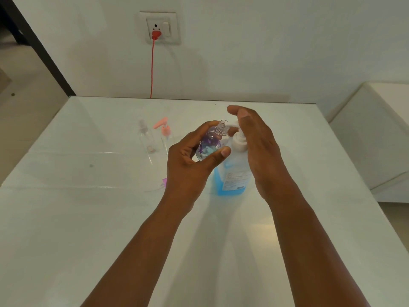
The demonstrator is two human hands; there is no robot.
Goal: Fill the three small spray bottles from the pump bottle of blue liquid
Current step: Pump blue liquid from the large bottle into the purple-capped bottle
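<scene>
Because its open neck has to sit under the spout, the left hand (190, 160) is gripping the purple-printed spray bottle (210, 144) tilted — long axis running up-right, mouth toward the pump bottle (232, 173) standing on the bench (88, 196). The right hand (254, 138) is lying flat-fingered over the pump head (239, 138) — seemingly ready to press.

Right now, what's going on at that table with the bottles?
A person is filling a small clear bottle with a purple print. The left hand holds it tilted, uncapped neck at the spout of the blue pump bottle, while the right hand presses flat on the white pump head. Two other small bottles, one clear-capped and one with a pink pump top, stand behind on the white table, apparently empty.
</scene>
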